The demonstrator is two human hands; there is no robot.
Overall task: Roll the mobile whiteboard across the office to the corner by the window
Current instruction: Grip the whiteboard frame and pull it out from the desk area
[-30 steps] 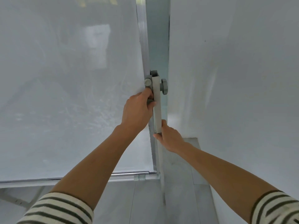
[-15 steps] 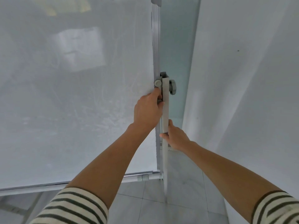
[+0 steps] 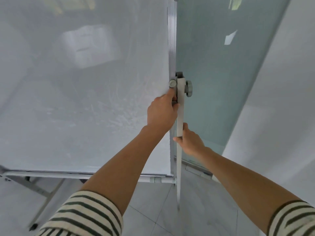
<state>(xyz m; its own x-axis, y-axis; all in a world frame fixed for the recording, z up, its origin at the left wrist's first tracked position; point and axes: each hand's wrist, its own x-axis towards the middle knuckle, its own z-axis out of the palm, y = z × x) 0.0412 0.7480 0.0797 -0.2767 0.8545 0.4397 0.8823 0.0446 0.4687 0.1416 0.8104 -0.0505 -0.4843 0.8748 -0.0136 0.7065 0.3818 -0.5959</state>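
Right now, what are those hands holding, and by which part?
The whiteboard, at its right edge: left hand just below the grey knob, right hand lower on the upright post.

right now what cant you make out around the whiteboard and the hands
Head view only:
- Left hand fingers: curled behind the whiteboard edge.
- Right hand fingers: hidden behind the upright post.
- Wheels: one dark blurred foot at lower left; others hidden by sleeves and board.
- Whiteboard top: cut off by the frame edge.
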